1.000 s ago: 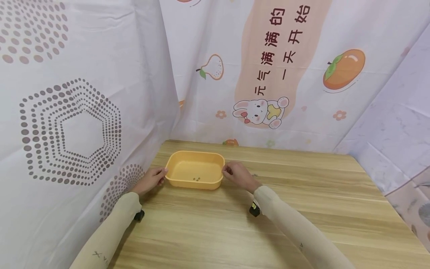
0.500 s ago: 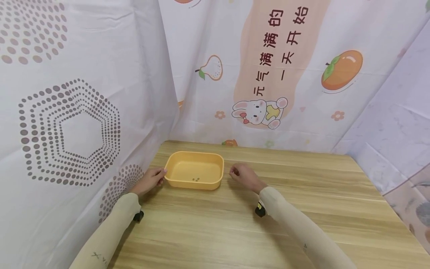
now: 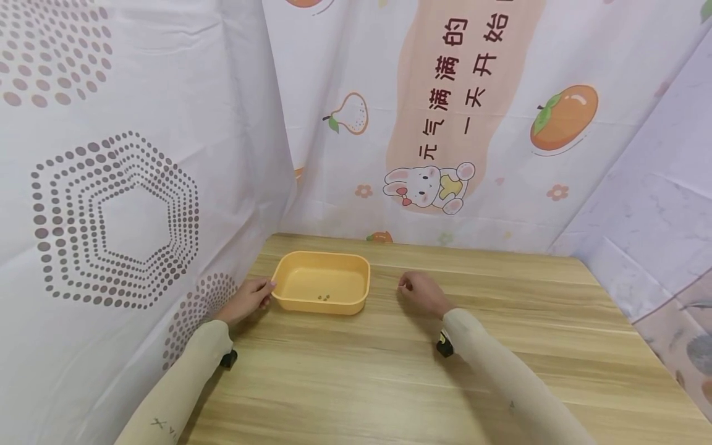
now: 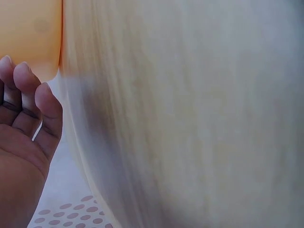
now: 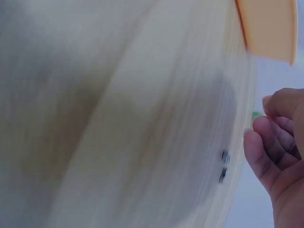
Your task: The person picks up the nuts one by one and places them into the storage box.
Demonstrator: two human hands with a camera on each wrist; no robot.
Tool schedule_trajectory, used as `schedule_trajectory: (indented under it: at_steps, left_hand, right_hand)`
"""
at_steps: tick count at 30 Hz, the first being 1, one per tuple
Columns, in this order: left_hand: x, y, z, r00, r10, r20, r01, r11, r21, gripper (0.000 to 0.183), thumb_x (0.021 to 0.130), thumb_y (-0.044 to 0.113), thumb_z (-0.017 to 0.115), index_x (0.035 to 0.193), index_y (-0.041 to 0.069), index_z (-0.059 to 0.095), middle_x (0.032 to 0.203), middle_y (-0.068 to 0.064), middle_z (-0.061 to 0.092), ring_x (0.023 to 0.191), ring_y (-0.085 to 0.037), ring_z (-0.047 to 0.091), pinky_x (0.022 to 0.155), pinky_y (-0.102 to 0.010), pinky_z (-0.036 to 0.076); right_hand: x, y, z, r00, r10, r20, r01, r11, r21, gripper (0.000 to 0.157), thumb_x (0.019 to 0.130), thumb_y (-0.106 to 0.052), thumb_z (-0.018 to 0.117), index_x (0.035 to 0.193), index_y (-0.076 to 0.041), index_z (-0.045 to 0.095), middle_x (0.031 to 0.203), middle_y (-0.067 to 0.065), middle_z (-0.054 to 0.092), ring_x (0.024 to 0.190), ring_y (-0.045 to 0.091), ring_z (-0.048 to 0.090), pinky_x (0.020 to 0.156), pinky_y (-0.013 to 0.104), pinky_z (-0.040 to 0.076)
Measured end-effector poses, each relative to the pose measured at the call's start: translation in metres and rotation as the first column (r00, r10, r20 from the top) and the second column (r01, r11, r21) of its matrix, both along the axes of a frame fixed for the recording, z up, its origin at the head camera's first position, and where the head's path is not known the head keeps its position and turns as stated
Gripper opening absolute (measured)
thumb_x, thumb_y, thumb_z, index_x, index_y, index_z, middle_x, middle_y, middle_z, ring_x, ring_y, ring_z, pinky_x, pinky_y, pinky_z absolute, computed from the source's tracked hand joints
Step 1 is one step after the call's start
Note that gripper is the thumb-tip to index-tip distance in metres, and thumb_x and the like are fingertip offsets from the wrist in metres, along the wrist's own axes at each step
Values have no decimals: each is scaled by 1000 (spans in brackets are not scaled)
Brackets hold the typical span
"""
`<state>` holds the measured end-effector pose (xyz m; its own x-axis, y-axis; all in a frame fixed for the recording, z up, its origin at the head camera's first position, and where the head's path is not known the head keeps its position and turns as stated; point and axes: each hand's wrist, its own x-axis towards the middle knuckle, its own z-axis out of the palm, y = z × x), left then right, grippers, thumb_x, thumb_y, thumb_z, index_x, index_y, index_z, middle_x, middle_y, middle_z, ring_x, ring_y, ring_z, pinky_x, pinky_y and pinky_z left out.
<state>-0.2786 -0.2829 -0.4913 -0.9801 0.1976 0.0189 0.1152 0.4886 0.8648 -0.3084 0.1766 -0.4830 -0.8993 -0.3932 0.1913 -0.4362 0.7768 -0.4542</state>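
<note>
The left hand (image 3: 251,298) pinches the left rim of the yellow tray (image 3: 300,305), which stands on the wooden table (image 3: 334,377); a tug there could slide the small metal pieces (image 3: 325,300) on its floor. Farther right, the right hand (image 3: 425,294) is apart from the tray, fingers loosely bent, a narrow gap at the tips with nothing visible in it. Two loose metal bits (image 5: 223,175) lie close together on the table beneath; a clumsy fingertip might scatter them.

Wood-grain table (image 3: 345,377), basically boxed in by printed sheets: dotty hexagon sheet (image 3: 239,136) on the left, bunny-and-fruit sheet (image 3: 334,204) out back, pale marble-look one on the right.
</note>
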Motion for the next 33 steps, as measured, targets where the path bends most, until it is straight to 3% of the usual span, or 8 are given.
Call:
schedule_trajectory:
  at_steps: [10, 17, 26, 33]
  left_hand:
    - [-2, -2, -2, 1000, -21, -4, 21, 1000, 18, 41, 101, 37, 47, 84, 1, 57, 74, -12, 55, 62, -20, 50, 52, -30, 47]
    - [-2, 0, 0, 1000, -20, 4, 20, 1000, 10, 40, 101, 36, 46, 83, 2, 56, 76, -14, 55, 62, -20, 51, 53, -30, 47]
    - [-2, 0, 1, 1000, -8, 2, 8, 1000, 2, 41, 101, 36, 46, 84, 1, 58, 75, -13, 56, 62, -19, 51, 54, -31, 48]
    - [0, 0, 1, 1000, -17, 0, 17, 1000, 2, 41, 101, 36, 46, 84, 1, 57, 75, -13, 56, 63, -21, 51, 53, -30, 47]
  right_hand:
    - [-11, 30, -9, 999, -17, -33, 18, 999, 51, 7, 88, -14, 67, 89, -7, 68, 79, 1, 62, 72, 14, 55, 66, 34, 47]
    - [-14, 43, -15, 999, -52, -9, 52, 997, 62, 6, 89, -13, 64, 90, -8, 67, 86, 3, 65, 78, 18, 59, 72, 38, 50]
    - [-17, 51, -16, 998, -61, 10, 60, 996, 68, 8, 88, -11, 61, 92, -8, 68, 90, 3, 66, 83, 19, 60, 77, 38, 50]
    - [-15, 51, -15, 997, -57, 41, 54, 996, 73, 4, 88, -14, 66, 88, -10, 67, 82, -1, 63, 75, 14, 57, 70, 34, 49]
